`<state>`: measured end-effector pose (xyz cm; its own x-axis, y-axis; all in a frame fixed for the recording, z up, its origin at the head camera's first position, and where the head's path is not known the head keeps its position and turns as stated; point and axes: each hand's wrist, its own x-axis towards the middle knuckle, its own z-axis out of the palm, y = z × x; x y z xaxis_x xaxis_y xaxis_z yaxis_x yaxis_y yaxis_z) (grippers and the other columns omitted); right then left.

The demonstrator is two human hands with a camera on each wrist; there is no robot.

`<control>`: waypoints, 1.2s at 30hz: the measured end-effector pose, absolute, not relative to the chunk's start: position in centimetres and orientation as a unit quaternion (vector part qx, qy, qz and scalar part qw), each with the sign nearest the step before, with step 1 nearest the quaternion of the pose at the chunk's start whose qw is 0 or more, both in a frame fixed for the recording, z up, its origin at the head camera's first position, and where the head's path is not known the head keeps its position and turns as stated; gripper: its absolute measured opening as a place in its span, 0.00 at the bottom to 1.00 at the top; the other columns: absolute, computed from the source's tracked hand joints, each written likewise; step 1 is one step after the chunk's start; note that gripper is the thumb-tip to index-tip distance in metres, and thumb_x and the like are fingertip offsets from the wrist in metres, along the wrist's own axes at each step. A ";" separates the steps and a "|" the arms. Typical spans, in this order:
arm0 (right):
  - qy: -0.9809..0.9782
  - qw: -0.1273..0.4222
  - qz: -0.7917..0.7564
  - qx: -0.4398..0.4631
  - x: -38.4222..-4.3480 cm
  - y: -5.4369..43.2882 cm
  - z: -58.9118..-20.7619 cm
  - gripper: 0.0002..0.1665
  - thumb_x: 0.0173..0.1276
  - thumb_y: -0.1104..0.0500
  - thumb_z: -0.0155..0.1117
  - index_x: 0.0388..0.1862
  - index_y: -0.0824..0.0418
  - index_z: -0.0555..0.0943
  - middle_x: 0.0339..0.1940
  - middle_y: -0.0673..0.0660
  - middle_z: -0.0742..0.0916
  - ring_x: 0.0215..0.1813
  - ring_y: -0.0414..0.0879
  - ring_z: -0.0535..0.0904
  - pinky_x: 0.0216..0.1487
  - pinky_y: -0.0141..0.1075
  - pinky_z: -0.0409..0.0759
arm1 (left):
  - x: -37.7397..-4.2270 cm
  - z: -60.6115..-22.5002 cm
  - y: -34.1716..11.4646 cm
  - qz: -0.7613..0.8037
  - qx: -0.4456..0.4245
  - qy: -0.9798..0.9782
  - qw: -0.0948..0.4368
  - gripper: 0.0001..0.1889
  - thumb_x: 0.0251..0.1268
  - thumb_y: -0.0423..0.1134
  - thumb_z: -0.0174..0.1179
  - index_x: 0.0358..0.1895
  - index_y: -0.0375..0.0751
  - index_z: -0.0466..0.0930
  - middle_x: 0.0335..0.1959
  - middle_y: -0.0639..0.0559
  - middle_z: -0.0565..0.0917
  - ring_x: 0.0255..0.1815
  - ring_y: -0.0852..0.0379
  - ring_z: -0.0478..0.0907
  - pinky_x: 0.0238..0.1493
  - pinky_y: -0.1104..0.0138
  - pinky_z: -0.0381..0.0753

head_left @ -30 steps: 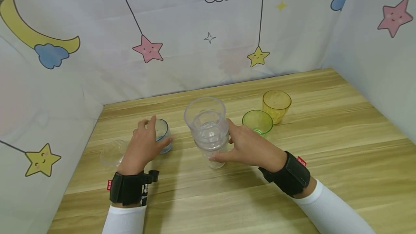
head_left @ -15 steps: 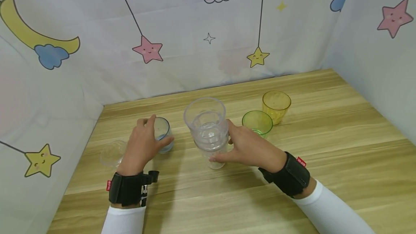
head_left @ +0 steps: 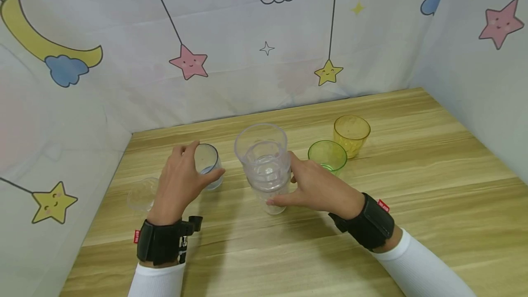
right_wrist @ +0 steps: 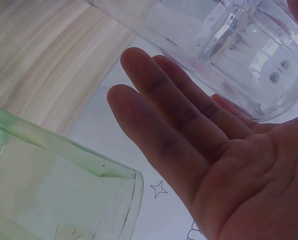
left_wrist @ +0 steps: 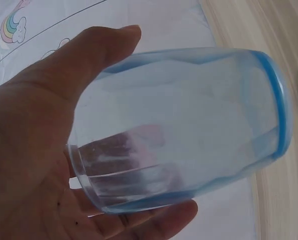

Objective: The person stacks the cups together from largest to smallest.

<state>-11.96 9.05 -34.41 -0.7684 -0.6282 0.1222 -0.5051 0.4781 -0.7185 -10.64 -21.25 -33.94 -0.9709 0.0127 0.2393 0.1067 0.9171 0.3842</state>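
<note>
A small blue-tinted clear cup (head_left: 209,175) is gripped by my left hand (head_left: 181,182), thumb on its near side and fingers round the other side. In the left wrist view the blue cup (left_wrist: 179,125) sits between thumb and fingers. I cannot tell whether its base touches the table. My right hand (head_left: 311,184) holds a stack of clear cups (head_left: 266,178), upright at the middle, with its thumb across the lower front. The fingers (right_wrist: 164,115) lie behind the stack. To the right of it stands a green cup (head_left: 327,154), partly hidden by that hand.
A yellow cup (head_left: 351,135) stands behind and right of the green one. Partly hidden by my left hand, a clear round dish or cup (head_left: 142,194) is at the left. Printed fabric walls (head_left: 231,86) border the wooden table (head_left: 264,255) at the back and sides.
My left hand and the blue cup have shifted slightly away from me and to the right, closer to the clear stack. The right hand and its stack look still.
</note>
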 end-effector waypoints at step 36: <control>0.860 0.072 -0.378 -0.335 -12.1 9.0 -34.6 0.55 0.54 0.38 0.80 0.72 0.56 0.62 0.55 0.50 0.85 0.50 0.41 0.84 0.49 0.41 0.82 | -9.4 -31.1 -19.7 -0.220 -0.053 -0.939 0.258 0.47 0.51 0.54 0.78 0.70 0.29 0.70 0.57 0.30 0.76 0.50 0.34 0.77 0.44 0.42 0.79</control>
